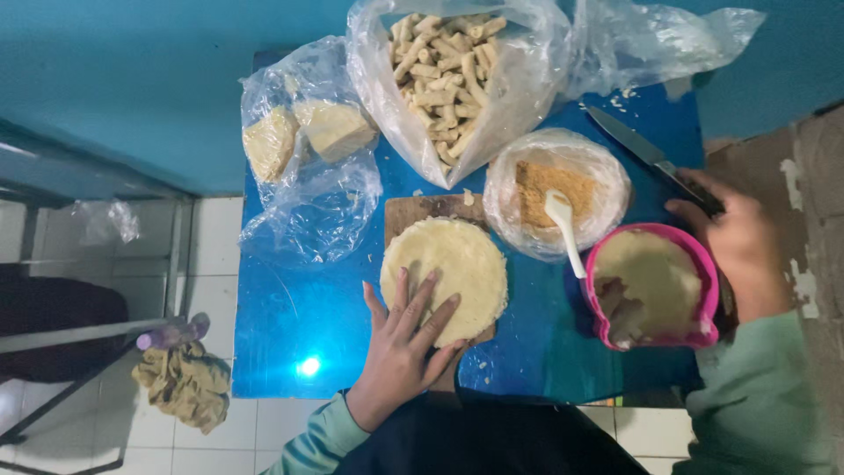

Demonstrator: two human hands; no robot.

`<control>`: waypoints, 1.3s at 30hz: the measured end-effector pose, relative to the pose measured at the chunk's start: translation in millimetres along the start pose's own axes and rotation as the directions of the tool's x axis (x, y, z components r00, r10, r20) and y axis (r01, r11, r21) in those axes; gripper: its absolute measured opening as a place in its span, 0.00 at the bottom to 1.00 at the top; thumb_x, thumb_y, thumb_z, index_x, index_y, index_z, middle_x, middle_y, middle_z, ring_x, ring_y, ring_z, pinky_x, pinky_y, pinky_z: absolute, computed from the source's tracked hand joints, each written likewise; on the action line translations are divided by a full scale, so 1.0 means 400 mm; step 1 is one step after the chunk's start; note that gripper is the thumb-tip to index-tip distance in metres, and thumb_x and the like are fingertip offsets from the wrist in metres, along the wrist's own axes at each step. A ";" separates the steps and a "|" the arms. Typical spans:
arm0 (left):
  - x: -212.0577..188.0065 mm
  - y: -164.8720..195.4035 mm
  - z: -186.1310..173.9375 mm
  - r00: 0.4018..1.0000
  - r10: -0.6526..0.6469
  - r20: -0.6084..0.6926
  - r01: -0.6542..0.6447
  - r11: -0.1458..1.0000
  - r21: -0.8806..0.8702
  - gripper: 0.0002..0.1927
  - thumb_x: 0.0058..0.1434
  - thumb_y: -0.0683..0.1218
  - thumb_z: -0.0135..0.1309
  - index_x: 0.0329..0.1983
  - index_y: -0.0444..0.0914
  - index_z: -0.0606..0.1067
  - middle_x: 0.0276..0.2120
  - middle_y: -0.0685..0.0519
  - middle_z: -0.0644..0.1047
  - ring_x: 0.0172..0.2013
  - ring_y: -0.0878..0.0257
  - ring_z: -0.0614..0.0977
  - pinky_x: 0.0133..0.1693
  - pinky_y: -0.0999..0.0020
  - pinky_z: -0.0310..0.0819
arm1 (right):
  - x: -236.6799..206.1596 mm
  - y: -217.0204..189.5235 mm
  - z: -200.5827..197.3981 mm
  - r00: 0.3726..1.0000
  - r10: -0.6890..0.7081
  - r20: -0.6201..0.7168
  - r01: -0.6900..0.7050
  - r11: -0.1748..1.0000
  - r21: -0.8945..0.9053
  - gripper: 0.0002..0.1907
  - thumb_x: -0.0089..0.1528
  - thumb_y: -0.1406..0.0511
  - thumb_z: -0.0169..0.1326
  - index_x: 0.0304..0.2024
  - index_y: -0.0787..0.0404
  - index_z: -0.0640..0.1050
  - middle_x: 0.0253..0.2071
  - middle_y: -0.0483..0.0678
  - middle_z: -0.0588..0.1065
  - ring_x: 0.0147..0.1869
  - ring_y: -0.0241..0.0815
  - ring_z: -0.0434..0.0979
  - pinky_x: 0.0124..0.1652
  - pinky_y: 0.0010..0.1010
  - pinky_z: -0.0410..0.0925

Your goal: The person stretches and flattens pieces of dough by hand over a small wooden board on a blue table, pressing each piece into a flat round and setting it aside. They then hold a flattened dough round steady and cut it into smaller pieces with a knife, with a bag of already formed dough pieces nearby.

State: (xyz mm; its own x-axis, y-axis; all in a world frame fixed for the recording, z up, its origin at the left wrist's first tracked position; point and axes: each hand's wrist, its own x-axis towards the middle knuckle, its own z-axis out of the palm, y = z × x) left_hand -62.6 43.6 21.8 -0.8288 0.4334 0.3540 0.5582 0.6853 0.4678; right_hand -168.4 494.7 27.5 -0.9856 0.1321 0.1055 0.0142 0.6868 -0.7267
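The left hand [406,339] lies open and flat on the round dough [444,277] on the board [413,211]; the right hand [738,242] grips a knife [646,154]. Pressing evenly should steady the dough for clean cuts. The pink bowl [703,264] holds batter, one bag [598,176] crumbs and a spoon [563,224], another bag [519,97] rolled sticks.
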 end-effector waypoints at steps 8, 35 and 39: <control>0.009 0.000 -0.002 1.000 -0.021 0.000 0.021 1.000 -0.015 0.28 0.64 0.57 0.59 0.65 0.42 0.74 0.71 0.41 0.64 0.74 0.35 0.54 0.66 0.21 0.31 | -0.033 -0.068 0.010 0.993 0.091 -0.078 -0.098 0.990 -0.099 0.20 0.68 0.66 0.63 0.62 0.60 0.80 0.49 0.52 0.81 0.48 0.33 0.79 0.47 0.28 0.70; 0.018 0.006 -0.008 0.996 -0.016 -0.090 0.016 1.000 -0.007 0.29 0.63 0.57 0.60 0.65 0.43 0.72 0.70 0.41 0.64 0.74 0.33 0.55 0.66 0.22 0.35 | 0.002 0.073 0.007 0.965 -0.246 -0.092 0.219 0.948 -0.232 0.22 0.66 0.65 0.67 0.61 0.62 0.78 0.47 0.56 0.78 0.51 0.46 0.79 0.50 0.35 0.71; 0.018 0.011 -0.011 0.998 -0.060 -0.034 0.059 0.998 -0.006 0.33 0.63 0.59 0.58 0.69 0.44 0.69 0.72 0.37 0.59 0.73 0.30 0.52 0.66 0.22 0.34 | -0.006 0.067 0.016 0.979 -0.170 -0.109 0.149 0.974 -0.172 0.23 0.64 0.65 0.66 0.61 0.61 0.78 0.46 0.55 0.79 0.50 0.46 0.79 0.50 0.34 0.71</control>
State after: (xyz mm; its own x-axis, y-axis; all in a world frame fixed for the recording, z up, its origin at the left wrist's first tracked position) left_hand -65.8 47.2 29.8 -0.8587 0.3714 0.3531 0.5082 0.7060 0.4933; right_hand -166.8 508.4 3.4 -0.9494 0.0908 0.3006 -0.1046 0.8112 -0.5754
